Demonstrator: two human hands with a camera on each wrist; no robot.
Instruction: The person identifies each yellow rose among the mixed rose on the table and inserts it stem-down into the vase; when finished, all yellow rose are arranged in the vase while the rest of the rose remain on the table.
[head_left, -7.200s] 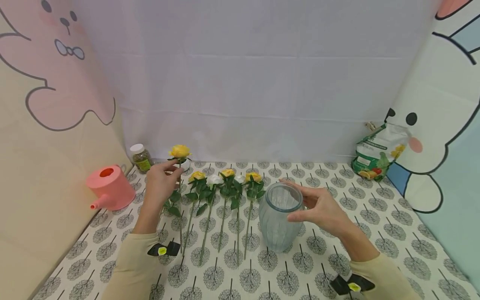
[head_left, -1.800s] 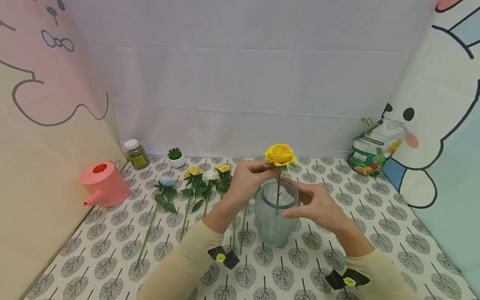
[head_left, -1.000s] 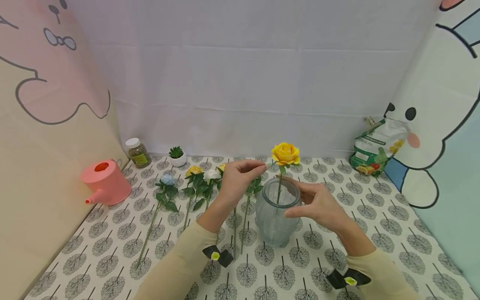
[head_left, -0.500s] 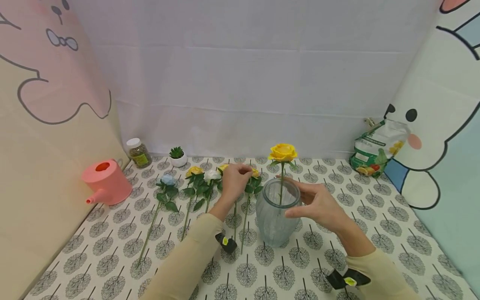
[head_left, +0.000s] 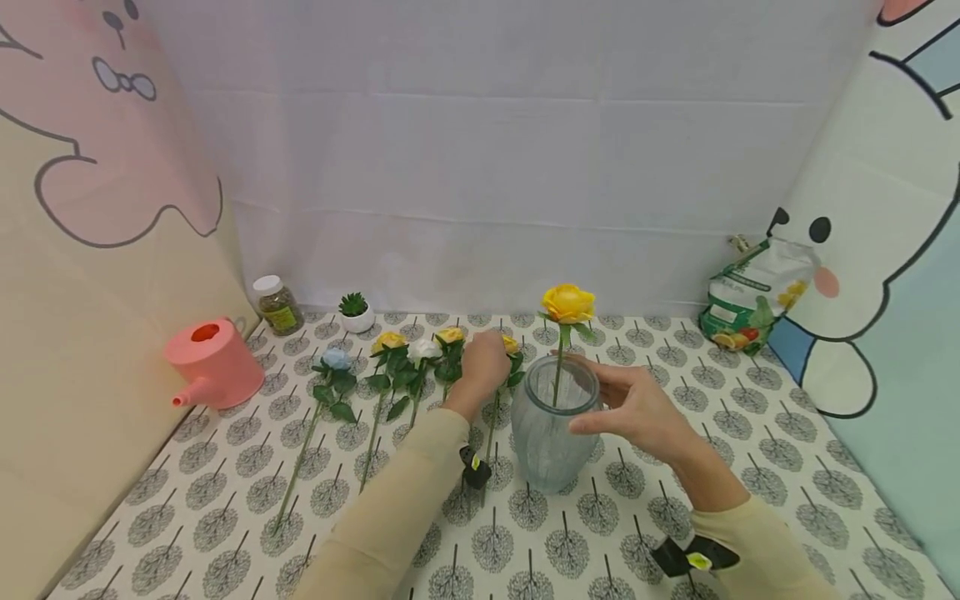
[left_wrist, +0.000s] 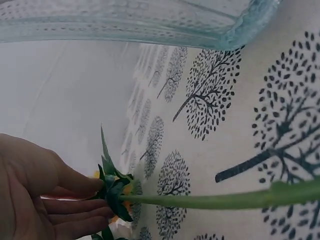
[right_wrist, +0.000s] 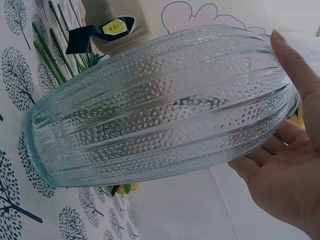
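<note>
My right hand (head_left: 637,412) grips a clear bluish glass vase (head_left: 551,454) near its rim, thumb on the near side and fingers on the far side. The ribbed, dimpled vase wall (right_wrist: 150,115) fills the right wrist view. One yellow rose (head_left: 568,304) stands in the vase, its bloom above the rim. To the left of the vase, my left hand (head_left: 484,360) reaches down to the row of lying roses. In the left wrist view its thumb and fingers pinch the green base under another yellow rose's bloom; the stem (left_wrist: 210,201) stretches toward the camera.
Left of that hand lie a blue rose (head_left: 335,360), a yellow rose (head_left: 390,341), a white rose (head_left: 424,349) and another yellow one. A pink watering can (head_left: 217,367), a lidded jar (head_left: 279,308) and a potted succulent (head_left: 356,313) stand back left; a green-white bag (head_left: 757,292) leans back right.
The left hand carried a yellow rose from the left into the vase, let it go, then moved left and down to a lying yellow rose. The right hand stays on the vase.
</note>
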